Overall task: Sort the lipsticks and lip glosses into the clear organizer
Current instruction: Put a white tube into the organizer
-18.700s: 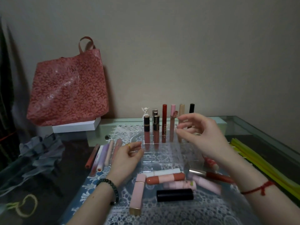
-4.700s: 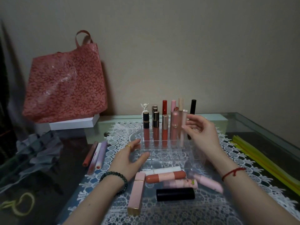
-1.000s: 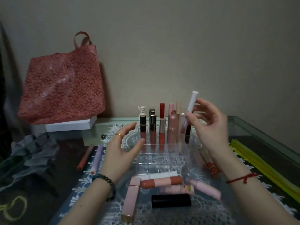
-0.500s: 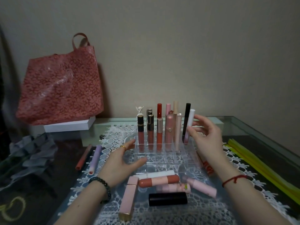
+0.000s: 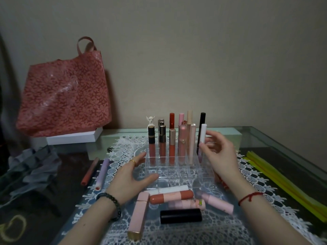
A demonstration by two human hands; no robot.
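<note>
At the right end of the clear organizer's [image 5: 177, 167] second row, a white-capped gloss [image 5: 203, 137] stands upright in its slot, beside the other tubes that fill the two back rows. The right hand [image 5: 221, 156] has its loosely curled fingers [image 5: 201, 145] against this tube; whether they pinch it or only touch it I cannot tell. The left hand [image 5: 131, 175] lies spread and holding nothing, its thumb at the organizer's front left corner, seemingly steadying it. The step in hand looks like seating this gloss. Much is left to sort: a pink square tube [image 5: 138, 215], a black lipstick [image 5: 180, 216] and an orange tube [image 5: 171, 197] lie on the lace mat [image 5: 221, 230] before the organizer, and a lilac tube [image 5: 102, 171] lies off to the left. The next move likely calls for freeing the right hand without tipping the neighbouring tubes, then picking up a loose tube for the nearer slots.
</note>
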